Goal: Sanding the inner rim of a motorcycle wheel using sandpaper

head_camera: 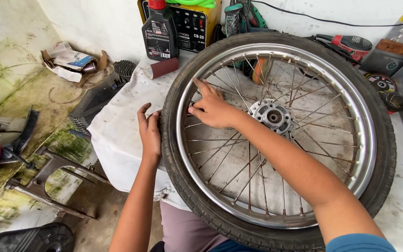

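A spoked motorcycle wheel lies flat on a white-covered table (pixel 117 130), with a black tyre (pixel 388 154), a chrome rim (pixel 367 140) and a metal hub (pixel 274 116) in the middle. My left hand (pixel 149 130) rests flat against the tyre's outer left side. My right hand (pixel 213 108) reaches over the wheel and lies on the spokes near the rim's left inner edge, fingers spread and pointing up-left. Neither hand holds anything.
Behind the wheel stand a black oil bottle (pixel 159 32), a yellow box-shaped machine (pixel 197 23), a brown cylinder (pixel 163 67) and a red power tool (pixel 350 44). Grinding discs (pixel 382 84) lie at right. A metal frame part (pixel 47 182) lies on the mossy floor, left.
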